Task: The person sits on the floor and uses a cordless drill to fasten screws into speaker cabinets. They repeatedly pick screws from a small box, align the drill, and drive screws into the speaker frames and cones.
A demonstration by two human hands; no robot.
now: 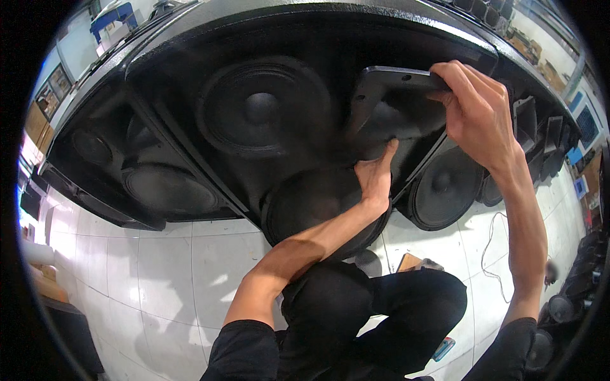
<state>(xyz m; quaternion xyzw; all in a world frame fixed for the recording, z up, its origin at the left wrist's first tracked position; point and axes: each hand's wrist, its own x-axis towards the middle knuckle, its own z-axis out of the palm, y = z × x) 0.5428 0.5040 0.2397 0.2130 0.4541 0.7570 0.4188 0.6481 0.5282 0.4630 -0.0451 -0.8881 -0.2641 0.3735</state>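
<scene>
A black speaker horn (pixel 397 114), a squarish flared piece with screw holes in its rim, is tilted in front of the large black speaker cabinet (pixel 324 120). My right hand (pixel 478 105) grips its upper right corner, fingers bent over the edge. My left hand (pixel 376 174) holds the lower edge, thumb up against the front; its other fingers are hidden. Left of the horn, a round woofer (pixel 262 108) is fitted in the cabinet. A second woofer (pixel 318 206) lies below, partly covered by my left forearm.
More cabinets with speakers stand at left (pixel 168 187) and right, including a woofer (pixel 441 190). A thin cable (pixel 486 260) trails over the white tiled floor (pixel 165 267). A small wooden piece (pixel 408 262) and a teal-and-red tool (pixel 444 348) lie near my knees. Dark speaker parts (pixel 562 311) crowd the right edge.
</scene>
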